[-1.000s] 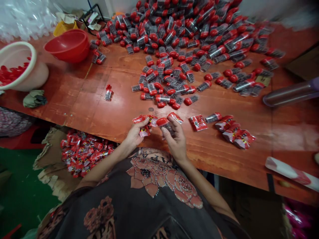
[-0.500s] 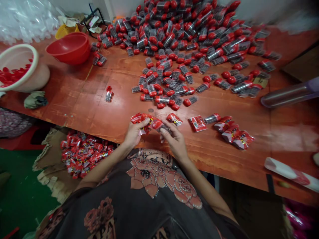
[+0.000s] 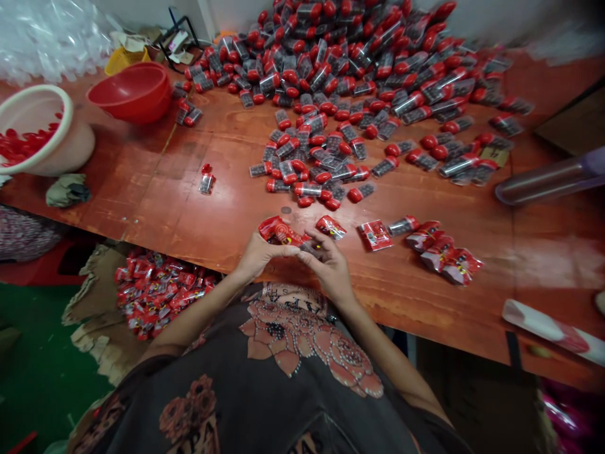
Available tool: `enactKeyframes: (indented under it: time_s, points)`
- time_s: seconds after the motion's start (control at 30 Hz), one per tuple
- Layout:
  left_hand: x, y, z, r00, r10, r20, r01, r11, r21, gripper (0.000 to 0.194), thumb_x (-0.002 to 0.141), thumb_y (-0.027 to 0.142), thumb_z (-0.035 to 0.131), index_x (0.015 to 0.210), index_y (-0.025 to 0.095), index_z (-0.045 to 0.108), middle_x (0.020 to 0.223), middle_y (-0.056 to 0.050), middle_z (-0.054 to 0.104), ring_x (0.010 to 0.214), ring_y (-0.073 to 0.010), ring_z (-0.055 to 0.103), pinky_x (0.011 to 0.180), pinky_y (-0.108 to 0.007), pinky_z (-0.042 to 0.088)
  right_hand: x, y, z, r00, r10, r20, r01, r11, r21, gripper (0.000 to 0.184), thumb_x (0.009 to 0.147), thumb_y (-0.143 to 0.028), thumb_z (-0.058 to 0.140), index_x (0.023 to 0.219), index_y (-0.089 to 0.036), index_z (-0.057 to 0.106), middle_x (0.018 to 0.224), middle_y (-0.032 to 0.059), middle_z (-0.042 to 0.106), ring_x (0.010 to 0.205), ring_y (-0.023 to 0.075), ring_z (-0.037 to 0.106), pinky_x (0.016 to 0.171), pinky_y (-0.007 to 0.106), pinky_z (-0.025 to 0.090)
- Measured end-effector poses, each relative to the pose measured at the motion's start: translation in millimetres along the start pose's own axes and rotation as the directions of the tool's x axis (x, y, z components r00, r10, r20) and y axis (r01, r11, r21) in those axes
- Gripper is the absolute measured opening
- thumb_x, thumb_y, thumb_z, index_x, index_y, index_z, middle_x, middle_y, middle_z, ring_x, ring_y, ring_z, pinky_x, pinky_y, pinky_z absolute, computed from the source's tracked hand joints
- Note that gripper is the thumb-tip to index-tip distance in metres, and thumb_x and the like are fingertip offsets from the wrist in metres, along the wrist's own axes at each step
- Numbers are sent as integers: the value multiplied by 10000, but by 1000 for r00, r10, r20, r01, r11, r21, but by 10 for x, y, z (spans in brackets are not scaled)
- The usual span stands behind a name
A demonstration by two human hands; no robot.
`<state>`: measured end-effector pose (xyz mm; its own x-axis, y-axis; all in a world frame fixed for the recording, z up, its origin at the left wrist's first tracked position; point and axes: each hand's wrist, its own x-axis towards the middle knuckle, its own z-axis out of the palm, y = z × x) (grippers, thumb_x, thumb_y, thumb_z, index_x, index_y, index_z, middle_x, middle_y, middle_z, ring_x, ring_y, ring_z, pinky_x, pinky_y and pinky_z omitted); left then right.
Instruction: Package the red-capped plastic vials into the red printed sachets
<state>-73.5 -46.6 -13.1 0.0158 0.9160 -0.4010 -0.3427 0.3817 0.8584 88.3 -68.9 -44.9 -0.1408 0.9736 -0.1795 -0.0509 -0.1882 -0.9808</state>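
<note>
My left hand point(image 3: 255, 255) is closed around a red printed wrapper point(image 3: 278, 232) at the near edge of the red wooden table point(image 3: 189, 208). My right hand point(image 3: 328, 265) pinches a small clear tube with a red cap point(image 3: 308, 246), whose end sits inside that wrapper. Both hands meet just in front of my body. A loose red wrapper point(image 3: 330, 226) lies right beyond my right fingers. A flat red packet point(image 3: 375, 234) and one bare capped tube point(image 3: 404, 224) lie further right.
A big heap of red-capped tubes point(image 3: 350, 82) covers the far middle of the table. Wrapped packets point(image 3: 444, 255) lie at the right. A red bowl point(image 3: 130, 91) and a white tub of red caps point(image 3: 38, 135) stand at the left. A cardboard box of wrapped packets point(image 3: 155, 293) sits below the table edge.
The tube in my right hand has slid leftwards into the wrapper held by my left hand, and both hands have drawn closer together.
</note>
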Motion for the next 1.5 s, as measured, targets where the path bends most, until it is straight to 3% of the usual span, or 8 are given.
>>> enactKeyframes:
  time_s: [0.1, 0.27, 0.4, 0.57, 0.87, 0.97, 1.13, 1.5]
  points:
    - [34, 19, -14, 1000, 2, 19, -3, 1000, 20, 453, 480, 116, 860, 891, 211, 694, 730, 15, 679, 649, -129, 608, 658, -267, 510, 3, 3, 11, 997, 72, 36, -75, 993, 91, 422, 795, -356, 701, 1208, -319, 618, 1017, 36, 673, 824, 198, 662, 685, 384, 604]
    - [80, -38, 4, 999, 2, -54, -2, 1000, 8, 257, 545, 195, 859, 722, 188, 673, 692, 4, 658, 610, -122, 584, 590, -258, 494, 33, 64, 14, 999, -44, 22, 43, 998, 43, 428, 780, -299, 724, 1198, -361, 656, 1164, 28, 652, 1073, 226, 628, 985, 474, 516]
    - [94, -122, 14, 997, -82, -10, 83, 995, 62, 237, 578, 240, 855, 738, 163, 697, 697, -25, 677, 587, -124, 586, 557, -257, 476, 86, 84, 22, 999, -12, -37, 16, 995, 103, 475, 772, -281, 723, 1231, -366, 634, 1033, 15, 674, 946, 196, 651, 928, 450, 542]
    - [132, -125, -46, 994, 5, -108, -13, 997, -73, 399, 576, 276, 869, 927, 198, 698, 804, -8, 712, 676, -142, 639, 654, -288, 523, 133, 106, -38, 993, 113, 41, -119, 974, 192, 464, 706, -294, 766, 1162, -308, 680, 1045, 21, 714, 877, 196, 658, 861, 424, 551]
    - [113, -290, -91, 985, -165, -42, 161, 983, -85, 312, 600, 233, 862, 861, 161, 706, 803, -44, 721, 650, -155, 656, 589, -289, 528, 75, 176, -112, 974, 225, -5, -224, 969, 101, 295, 681, -351, 772, 944, -226, 722, 861, 16, 720, 718, 167, 619, 689, 338, 528]
    - [168, -289, -173, 978, -168, -119, 143, 970, -196, 289, 647, 217, 822, 896, 150, 693, 846, -73, 738, 692, -180, 684, 633, -316, 555, 23, 257, -296, 988, 139, -63, -147, 976, -158, 291, 743, -406, 726, 959, -211, 722, 863, 29, 680, 735, 178, 598, 715, 354, 510]
    - [228, -171, -276, 971, -204, -123, 151, 927, -343, 378, 630, 51, 737, 994, 126, 668, 930, -116, 753, 854, -239, 719, 791, -367, 570, -31, 271, -508, 984, -95, -150, -14, 801, -599, 331, 821, -416, 670, 1096, -235, 701, 927, 52, 591, 812, 212, 590, 797, 403, 491]
    - [216, -269, -24, 986, -119, -115, 70, 928, -367, 221, 587, 76, 820, 752, 119, 680, 715, -16, 692, 627, -114, 647, 647, -248, 541, 348, 106, 129, 976, -218, 26, 213, 911, -354, 253, 886, -291, 586, 1136, -252, 590, 918, 23, 679, 834, 187, 649, 742, 330, 530]
